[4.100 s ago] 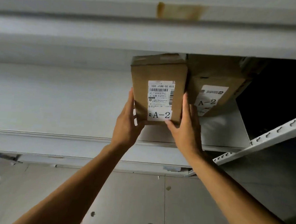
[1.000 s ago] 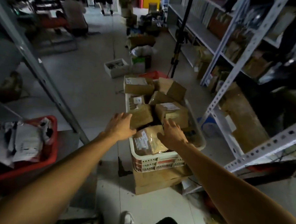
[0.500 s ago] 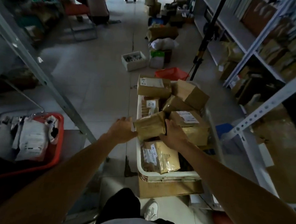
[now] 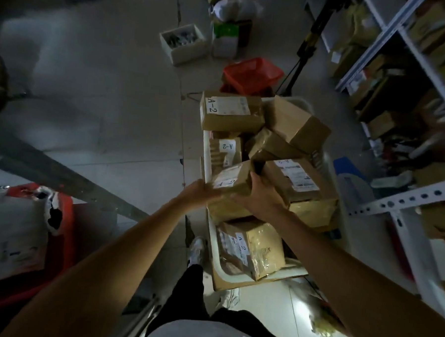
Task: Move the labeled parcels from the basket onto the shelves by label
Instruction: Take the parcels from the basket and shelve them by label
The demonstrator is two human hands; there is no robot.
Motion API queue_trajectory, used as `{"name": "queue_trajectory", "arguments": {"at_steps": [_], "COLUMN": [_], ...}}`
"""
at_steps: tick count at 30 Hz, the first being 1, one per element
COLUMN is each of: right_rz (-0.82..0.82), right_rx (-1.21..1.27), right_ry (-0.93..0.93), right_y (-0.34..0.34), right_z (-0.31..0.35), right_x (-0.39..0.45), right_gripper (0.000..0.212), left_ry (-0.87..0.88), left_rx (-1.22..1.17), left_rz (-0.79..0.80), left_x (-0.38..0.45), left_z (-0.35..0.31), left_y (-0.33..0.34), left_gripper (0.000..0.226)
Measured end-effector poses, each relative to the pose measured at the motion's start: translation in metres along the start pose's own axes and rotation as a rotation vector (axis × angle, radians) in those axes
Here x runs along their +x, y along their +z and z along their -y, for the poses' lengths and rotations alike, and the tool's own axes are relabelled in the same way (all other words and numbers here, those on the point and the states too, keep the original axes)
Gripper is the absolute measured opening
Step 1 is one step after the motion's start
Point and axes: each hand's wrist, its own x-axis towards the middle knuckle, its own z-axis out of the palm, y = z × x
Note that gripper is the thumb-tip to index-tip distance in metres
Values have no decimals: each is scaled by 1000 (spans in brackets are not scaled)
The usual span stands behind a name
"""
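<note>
**Both hands grasping a small parcel above the basket**

I am looking down through the head camera into a dim storeroom. The largest thing I can see is the pale tiled floor (image 4: 104, 90), which fills the upper left. On the right runs a white metal shelving rack (image 4: 408, 196) with perforated posts, its shelves crowded with brown boxes too dark to read. At lower left sits a red bin (image 4: 64, 211) holding white mailer bags (image 4: 17, 235).

In the middle stands the white basket (image 4: 217, 268), heaped with cardboard parcels. At its far end lies a box labelled A-2 (image 4: 229, 112), beside a plain box (image 4: 296, 120) tilted on its corner. A narrower A-2 parcel (image 4: 226, 148) lies just below the first. A box with a printed shipping label (image 4: 295, 177) lies toward the right, and at the near end is a taped A-2 box (image 4: 253, 247).

Beyond the basket, on the floor, are a red crate (image 4: 252, 72), a white tray (image 4: 183, 42) and a white bag on a green and white box (image 4: 228, 34).

My two bare arms reach forward from the bottom edge. The held parcel (image 4: 231, 177), a small brown box with a white label I cannot read, is raised just above the pile in the basket's middle. My left hand (image 4: 197, 192) grips its left end; motion blur hides the fingers. My right hand (image 4: 263, 196) clasps its right end, thumb curled over the top edge.
</note>
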Motion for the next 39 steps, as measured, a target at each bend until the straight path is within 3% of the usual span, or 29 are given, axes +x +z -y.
{"name": "queue_trajectory", "arguments": {"at_steps": [2, 5, 10, 14, 16, 20, 23, 28, 31, 35, 39], "right_rz": [15, 70, 122, 113, 70, -21, -122, -349, -376, -453, -509], "right_rx": [75, 115, 217, 280, 324, 478, 661, 750, 826, 974, 1177], "right_ry": [52, 115, 202, 217, 208, 110, 36, -83, -165, -138, -272], "right_y": [4, 4, 0, -13, -10, -4, 2, 14, 22, 34, 61], "right_z": [1, 5, 5, 17, 16, 12, 8, -5, -24, -47, -74], "right_x": [14, 27, 33, 14, 3, -26, -45, -80, -111, -177, -247], "right_gripper": [139, 135, 149, 123, 102, 95, 89, 103, 101, 109, 104], "left_ry": [-15, -25, 14, 75, 80, 125, 219, 391, 505, 585, 655], "left_rx": [-97, -264, -511, -635, -628, -658, -560, -516, -414, -282, -172], "left_rz": [52, 130, 218, 213, 187, 129, 107, 252, 296, 314, 434], "left_x": [11, 22, 25, 23, 23, 17, 7, -28, -63, -105, -152], "left_z": [4, 14, 15, 15, 21, 33, 24, -3, -18, -26, -32], "left_y": [-3, -5, -5, -1, 4, 8, -2, -13, 0, 28, 70], "left_gripper": [53, 60, 26, 38, 44, 89, 110, 82, 88, 97, 95]}}
